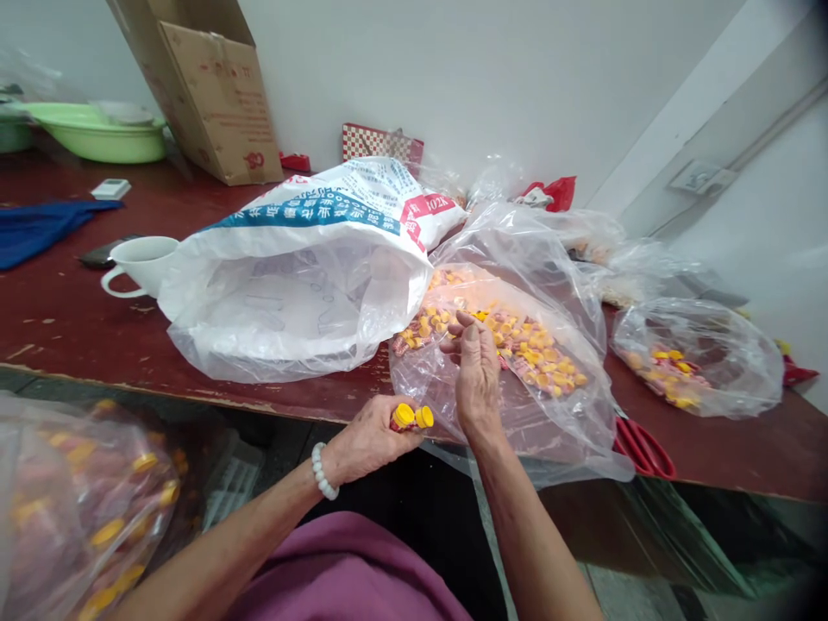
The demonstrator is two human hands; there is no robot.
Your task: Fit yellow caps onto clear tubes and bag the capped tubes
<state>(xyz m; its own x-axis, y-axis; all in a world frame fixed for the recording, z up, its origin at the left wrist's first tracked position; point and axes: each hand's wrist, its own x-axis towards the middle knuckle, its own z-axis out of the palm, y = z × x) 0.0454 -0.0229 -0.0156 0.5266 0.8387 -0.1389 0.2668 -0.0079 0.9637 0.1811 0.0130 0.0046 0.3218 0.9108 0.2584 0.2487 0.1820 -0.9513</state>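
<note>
My left hand (372, 438), with a white bead bracelet (324, 472) at its wrist, is closed around small yellow-capped pieces (414, 417). Two yellow round tops stick out by the thumb, with a bit of red wrapping below. My right hand (477, 371) hovers at a clear plastic bag (446, 405) spread on the table. Its fingers are loosely bent and apart, and I see nothing held in them. Many more yellow-and-pink pieces (543, 358) lie in that bag, just beyond the right fingers. Left of it, a white printed sack (304, 233) lies with its mouth facing me.
Red-handled scissors (647, 448) lie at the table's front edge. A smaller bag of pieces (705, 371) sits right. A white mug (143, 263), a cardboard box (220, 103) and a green basin (97, 138) stand left. A filled bag (84, 509) is low left.
</note>
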